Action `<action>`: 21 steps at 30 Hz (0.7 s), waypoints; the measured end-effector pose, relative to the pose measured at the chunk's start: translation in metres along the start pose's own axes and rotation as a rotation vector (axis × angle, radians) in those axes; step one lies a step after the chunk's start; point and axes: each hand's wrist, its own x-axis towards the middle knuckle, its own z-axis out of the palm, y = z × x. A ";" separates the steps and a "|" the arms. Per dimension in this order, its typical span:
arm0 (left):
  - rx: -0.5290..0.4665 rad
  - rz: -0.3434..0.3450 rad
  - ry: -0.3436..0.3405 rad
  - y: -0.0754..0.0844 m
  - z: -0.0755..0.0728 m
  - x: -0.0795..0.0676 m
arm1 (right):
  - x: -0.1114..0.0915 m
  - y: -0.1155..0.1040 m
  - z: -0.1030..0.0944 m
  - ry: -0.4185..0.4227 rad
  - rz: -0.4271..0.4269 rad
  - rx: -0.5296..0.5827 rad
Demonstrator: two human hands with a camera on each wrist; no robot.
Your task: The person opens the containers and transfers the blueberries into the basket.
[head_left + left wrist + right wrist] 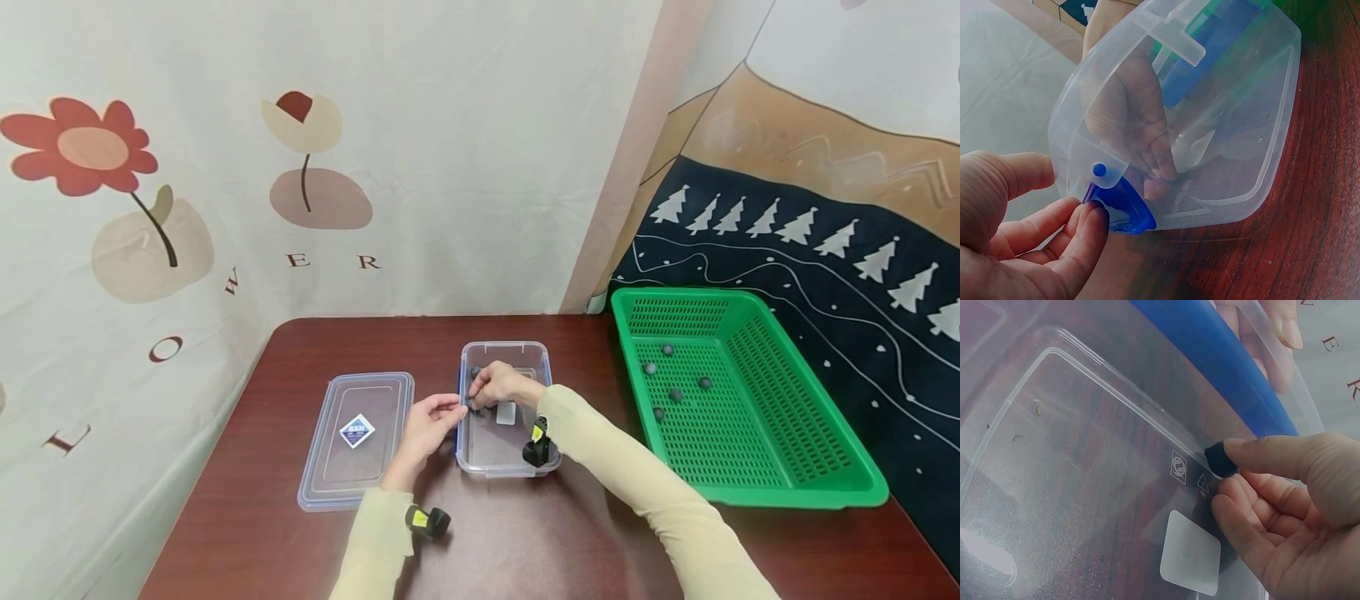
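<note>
A clear plastic box [495, 458] with blue side latches stands uncovered in front of me. My right hand [501, 384] reaches inside it and pinches a small dark ball [1220, 460] between thumb and fingers, close to the left wall. Another dark ball [475, 371] shows in the box near the far left corner. At the outside of that wall, my left hand [429, 429] holds the box by its blue latch [1124, 206], fingers bent against it. A white square label [1190, 553] is on the box floor beside the right fingers.
The box's clear lid [352, 467], with a blue diamond sticker [357, 431], lies flat on the brown table [480, 550] at the left. To the right stands a green perforated basket [825, 417] with several dark balls [676, 395] in it. Printed curtains hang behind.
</note>
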 end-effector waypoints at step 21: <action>-0.020 0.015 -0.023 0.004 -0.001 -0.003 | -0.010 -0.014 -0.010 -0.050 -0.008 0.117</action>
